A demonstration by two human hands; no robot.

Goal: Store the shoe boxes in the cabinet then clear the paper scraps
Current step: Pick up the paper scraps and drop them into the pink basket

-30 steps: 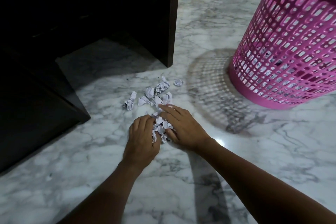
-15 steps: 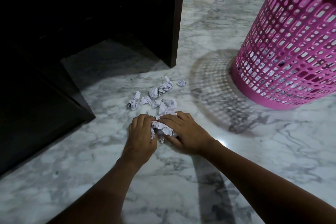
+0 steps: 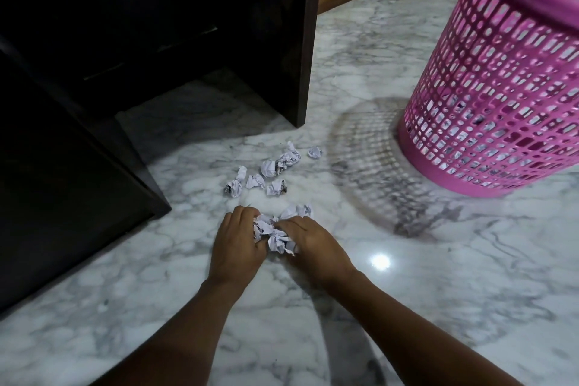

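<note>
Our left hand (image 3: 238, 238) and right hand (image 3: 313, 241) curl together round a bunch of crumpled white paper scraps (image 3: 275, 232) on the grey-veined marble floor (image 3: 438, 291). Beyond lie loose scraps (image 3: 269, 172). Scrap-clearing step; next, we judge: lift into the pink perforated plastic basket (image 3: 501, 88).

The left hand (image 3: 238, 241) and right hand (image 3: 316, 244) are low over the marble floor (image 3: 438, 276), curled round a wad (image 3: 275, 233) of paper. Loose scraps (image 3: 269, 172) lie just beyond, near the dark cabinet (image 3: 156, 25). A pink bin (image 3: 501, 88) stands far right.
</note>
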